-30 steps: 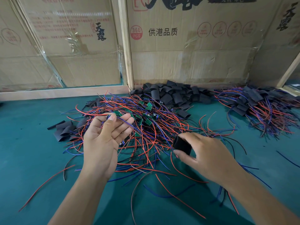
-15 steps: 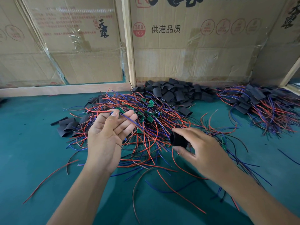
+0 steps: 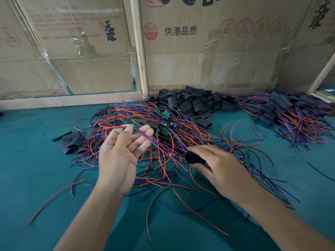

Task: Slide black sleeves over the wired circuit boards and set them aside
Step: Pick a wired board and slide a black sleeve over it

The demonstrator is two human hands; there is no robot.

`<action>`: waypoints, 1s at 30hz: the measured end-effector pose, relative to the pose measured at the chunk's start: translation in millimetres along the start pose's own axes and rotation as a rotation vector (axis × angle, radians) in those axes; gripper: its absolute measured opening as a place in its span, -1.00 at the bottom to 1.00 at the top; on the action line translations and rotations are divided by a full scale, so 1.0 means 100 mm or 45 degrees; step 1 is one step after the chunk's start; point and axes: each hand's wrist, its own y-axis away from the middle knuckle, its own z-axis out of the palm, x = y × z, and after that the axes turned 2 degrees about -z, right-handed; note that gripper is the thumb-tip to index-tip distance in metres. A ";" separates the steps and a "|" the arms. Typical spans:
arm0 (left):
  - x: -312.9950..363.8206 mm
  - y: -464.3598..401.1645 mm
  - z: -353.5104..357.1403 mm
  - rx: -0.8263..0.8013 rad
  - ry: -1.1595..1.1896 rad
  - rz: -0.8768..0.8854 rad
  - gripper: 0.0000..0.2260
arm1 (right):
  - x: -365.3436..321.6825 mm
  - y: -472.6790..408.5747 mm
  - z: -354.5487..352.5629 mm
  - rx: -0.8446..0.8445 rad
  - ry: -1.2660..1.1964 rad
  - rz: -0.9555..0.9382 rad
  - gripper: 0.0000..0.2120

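Note:
My left hand is palm up over the tangle, thumb and fingers pinching a wired circuit board with a small green board and red and blue leads. Its blue lead runs right toward the black sleeve, a short tube with its mouth facing left, which my right hand grips between thumb and fingers. The lead's end lies close to the sleeve's mouth; I cannot tell whether it is inside. Below both hands spreads the pile of wired boards.
A heap of loose black sleeves lies at the back by the cardboard wall. Sleeved boards with wires are piled at the right. A few flat sleeves lie at the left on the green mat.
My right hand has carried the sleeve a little left, nearer the leads held by my left hand. My left hand has stayed almost in place.

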 end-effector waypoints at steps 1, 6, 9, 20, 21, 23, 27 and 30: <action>0.00 0.00 0.00 0.001 0.001 0.000 -0.86 | 0.00 0.00 -0.01 0.002 -0.007 0.002 -0.62; -0.02 0.00 0.01 -0.032 0.011 -0.018 -0.86 | -0.02 -0.01 0.00 -0.008 -0.018 -0.048 -0.59; -0.03 0.00 0.01 -0.023 0.038 -0.045 -0.88 | -0.03 -0.01 0.00 -0.060 -0.043 -0.071 -0.55; -0.02 -0.07 -0.08 0.048 0.132 -0.072 -0.97 | 0.04 -0.02 0.02 -0.026 -0.206 0.045 -0.63; -0.03 -0.08 -0.08 0.056 0.132 -0.078 -0.95 | 0.04 -0.01 0.02 -0.018 -0.222 0.053 -0.63; -0.04 -0.08 -0.09 0.065 0.135 -0.088 -0.90 | 0.04 -0.02 0.01 -0.008 -0.246 0.067 -0.61; -0.04 -0.09 -0.08 0.063 0.150 -0.086 -0.88 | 0.02 -0.02 0.00 -0.040 -0.244 0.029 -0.58; -0.05 -0.07 -0.07 0.063 0.144 -0.096 -0.97 | 0.00 0.00 0.00 -0.057 -0.244 0.004 -0.57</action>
